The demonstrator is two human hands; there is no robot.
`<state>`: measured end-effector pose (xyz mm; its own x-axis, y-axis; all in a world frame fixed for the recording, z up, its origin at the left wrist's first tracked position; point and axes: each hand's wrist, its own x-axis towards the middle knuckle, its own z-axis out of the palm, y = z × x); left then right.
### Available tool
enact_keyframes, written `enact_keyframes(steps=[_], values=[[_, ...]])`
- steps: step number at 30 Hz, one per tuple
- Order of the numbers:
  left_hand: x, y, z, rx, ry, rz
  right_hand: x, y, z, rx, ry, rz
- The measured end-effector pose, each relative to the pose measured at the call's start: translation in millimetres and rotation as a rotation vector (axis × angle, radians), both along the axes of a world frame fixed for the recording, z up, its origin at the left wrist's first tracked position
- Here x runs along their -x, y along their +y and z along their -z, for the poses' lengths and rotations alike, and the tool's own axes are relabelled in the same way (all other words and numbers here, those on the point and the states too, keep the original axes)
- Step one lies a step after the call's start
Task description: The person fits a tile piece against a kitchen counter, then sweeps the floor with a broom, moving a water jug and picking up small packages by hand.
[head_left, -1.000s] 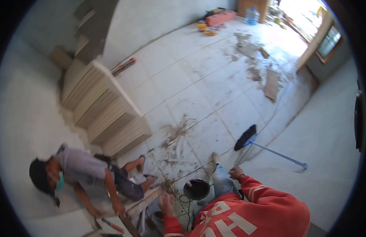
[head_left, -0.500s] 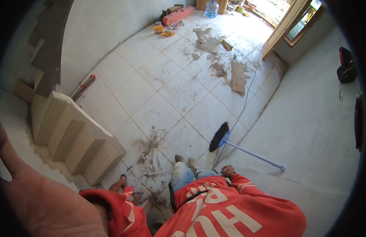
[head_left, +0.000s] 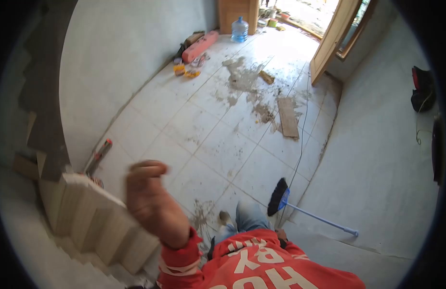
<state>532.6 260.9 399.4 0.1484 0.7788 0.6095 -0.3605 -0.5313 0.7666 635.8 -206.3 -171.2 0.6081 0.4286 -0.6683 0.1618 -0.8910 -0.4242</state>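
Observation:
My left hand [head_left: 154, 204] is raised in front of the stairs, with nothing visible in it. Its fingers are bent loosely and blurred by motion, with the palm side partly showing. Down beside my right hip is my right hand [head_left: 282, 235], mostly hidden by the red sleeve; its fingers cannot be made out. A broom [head_left: 279, 197] with black bristles and a blue handle lies ahead of my right hand, apart from it.
Tiled stairs [head_left: 100, 224] stand at left, with a long tool [head_left: 100, 155] near the wall. Dried mortar [head_left: 242, 77], a board [head_left: 287, 118] and a cable [head_left: 301, 144] lie on the floor. A water jug [head_left: 240, 30] stands by the open door [head_left: 331, 41].
My left hand has swung from the lower left edge forward and inward, its fingers now bent. The view has shifted, and my legs appear in a different stance.

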Motion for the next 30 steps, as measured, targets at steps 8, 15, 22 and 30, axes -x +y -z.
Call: enact_keyframes(steps=[8,15,22,30], values=[[-154.3,127.6,317.1,0.017,1.114,0.435,-59.2,91.4,-2.3,0.207,0.175,0.250],[5.8,196.5,484.4,0.060,2.163,0.872,-241.1,223.0,39.3,-0.069,0.032,0.411],[-72.6,258.2,434.5,1.471,1.329,-0.052,-467.5,433.1,-115.4,-0.659,0.307,0.954],[-349.4,420.6,500.7,0.875,1.364,0.465,-450.6,431.3,-69.5,-0.461,0.307,1.138]])
